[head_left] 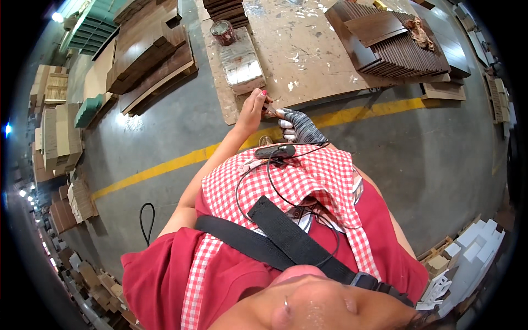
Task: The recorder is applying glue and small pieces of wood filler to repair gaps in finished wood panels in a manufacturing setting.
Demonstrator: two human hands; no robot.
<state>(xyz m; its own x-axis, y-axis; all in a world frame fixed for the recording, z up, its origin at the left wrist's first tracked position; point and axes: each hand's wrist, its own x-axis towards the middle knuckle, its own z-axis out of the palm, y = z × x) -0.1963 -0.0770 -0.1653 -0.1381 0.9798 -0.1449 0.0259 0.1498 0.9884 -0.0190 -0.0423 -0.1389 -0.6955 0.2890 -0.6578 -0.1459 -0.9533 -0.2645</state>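
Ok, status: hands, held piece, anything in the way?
Left hand bare, right hand gloved, both at small brown piece. Piece details unclear. Pale block just beyond left hand.

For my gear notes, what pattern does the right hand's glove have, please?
The glove is streaked dark and light grey; head view.

Thin piece (269,109) between left hand (252,108) and gloved right hand (300,127): too small to tell kind, or which fingers grip it. Right forearm mostly hidden behind checked apron (322,165). Shoe (265,141) partly covered by black device (275,151). Dark slat stack (226,12) cut off by upper edge; yellow object (379,4) there too, kind unclear. Crumpled brown item (419,34): material unclear. Far-left goods (34,212) blurred toward rim.
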